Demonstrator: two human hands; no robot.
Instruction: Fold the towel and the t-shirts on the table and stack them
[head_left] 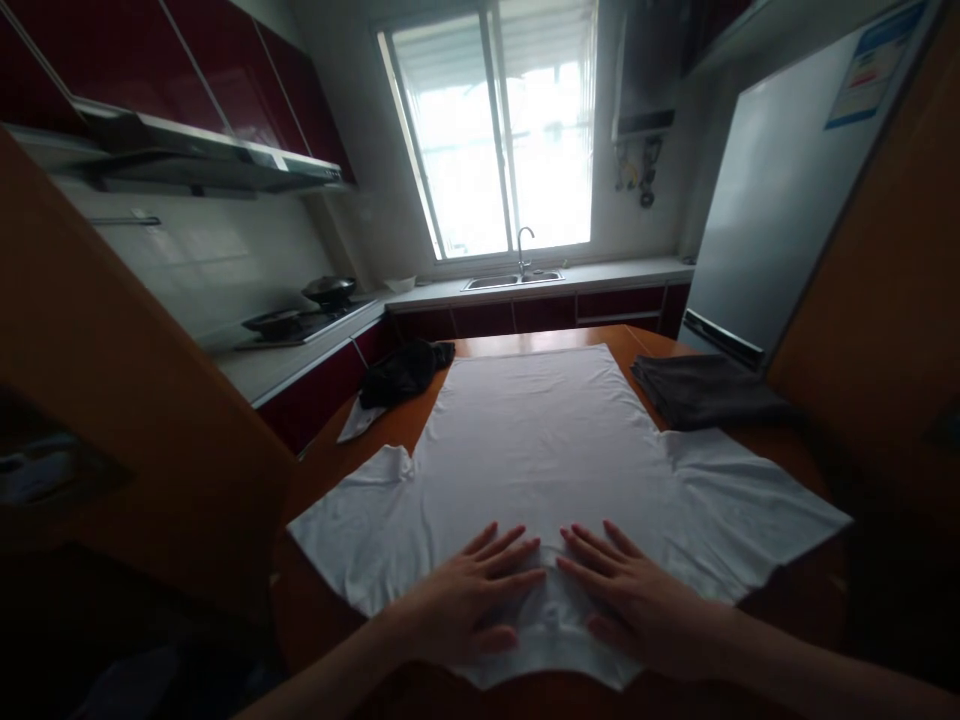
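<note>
Tabletop (409, 420): one shirt (540, 450) with two sleeves (757, 500), one toward the left edge, one toward the right. Two hands on it by the near edge: one left hand (480, 590), one right hand (630, 595). One black cloth (401, 375) at the far left edge, one grey cloth (701, 390) at the far right. Beyond: two pans (330, 291), one tap (519, 250), two basins (489, 284), one window (465, 140), one fridge (780, 180), one hood (225, 160).

The left hand (465, 595) at six o'clock and the right hand (641, 600) at five hid patches of the white shirt (540, 450). The bottom edge cut off the left forearm (334, 675) at seven. Print on the label (876, 65) at two was too small to read; a pale thing (37, 475) at nine was blurred.
</note>
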